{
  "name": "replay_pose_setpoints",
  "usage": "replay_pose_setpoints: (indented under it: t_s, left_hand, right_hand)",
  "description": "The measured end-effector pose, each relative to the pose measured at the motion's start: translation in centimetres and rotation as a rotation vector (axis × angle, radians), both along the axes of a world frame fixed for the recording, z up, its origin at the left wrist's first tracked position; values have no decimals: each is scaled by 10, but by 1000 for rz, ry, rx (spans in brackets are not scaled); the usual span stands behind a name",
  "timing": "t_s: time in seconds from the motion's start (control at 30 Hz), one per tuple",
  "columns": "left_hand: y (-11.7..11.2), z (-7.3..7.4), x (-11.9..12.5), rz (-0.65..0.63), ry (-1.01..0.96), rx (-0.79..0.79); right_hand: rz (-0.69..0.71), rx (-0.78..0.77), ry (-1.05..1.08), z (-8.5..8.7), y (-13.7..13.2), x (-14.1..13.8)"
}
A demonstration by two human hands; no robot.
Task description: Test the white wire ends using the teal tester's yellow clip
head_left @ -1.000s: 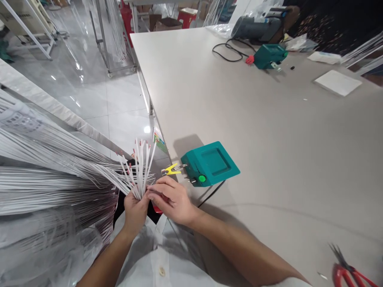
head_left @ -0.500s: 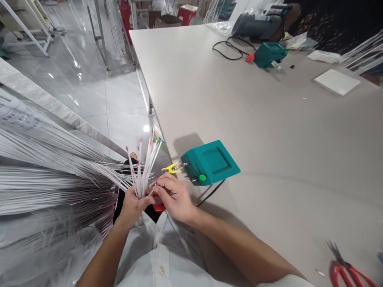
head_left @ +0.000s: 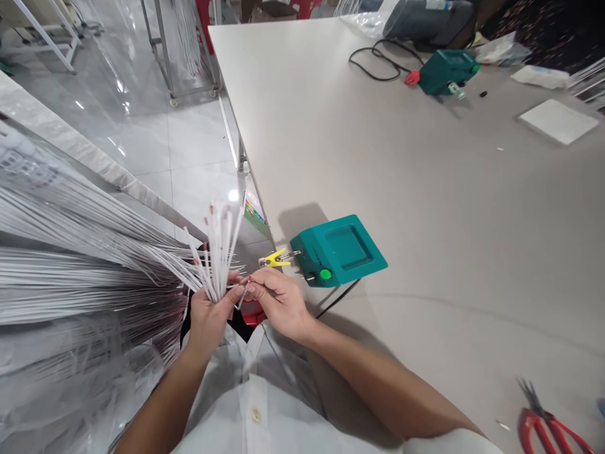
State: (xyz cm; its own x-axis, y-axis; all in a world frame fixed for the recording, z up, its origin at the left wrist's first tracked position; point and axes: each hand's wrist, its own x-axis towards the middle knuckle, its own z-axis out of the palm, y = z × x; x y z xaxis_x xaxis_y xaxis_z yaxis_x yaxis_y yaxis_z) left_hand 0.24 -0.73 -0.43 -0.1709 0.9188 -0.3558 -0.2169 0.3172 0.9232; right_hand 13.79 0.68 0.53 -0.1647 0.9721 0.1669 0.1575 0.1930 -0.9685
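Left hand (head_left: 208, 317) grips white wires (head_left: 218, 258); right hand (head_left: 282, 302) apparently pinches one, green device (head_left: 335, 251) nearby.

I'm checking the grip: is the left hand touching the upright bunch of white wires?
Touching. The head view shows the left hand closed around the lower part of the white wires, which rise from behind its thumb.

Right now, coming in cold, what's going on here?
A person is handling thin white strands with both hands. The left hand grips an upright bundle of strands, some red-tipped, while the right hand pinches a single strand beside it. On the table, a teal device with a yellow clip sits nearby; a red-handled tool lies farther right.
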Motion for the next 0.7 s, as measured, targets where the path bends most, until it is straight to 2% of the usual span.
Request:
replay_pose_setpoints:
  t_s: [0.1,0.17,0.37,0.47,0.57,0.7]
  left_hand:
    - [-2,6,2,-121,85,-22]
    - [-1,7,2,-138,132,-43]
    - [-2,2,3,3,142,-45]
    - [-4,0,5,48,109,-14]
    - [-6,1,6,68,108,0]
    - [-8,6,4,1,154,27]
  right_hand:
    - [15,-53,56,-3,2,2]
    - [31,-112,110,-5,2,4]
    - [72,-305,287,-7,-1,4]
    - [96,-277,244,-5,-1,4]
    - [80,-182,137,-2,1,4]
    - [8,-127,39,-1,0,3]
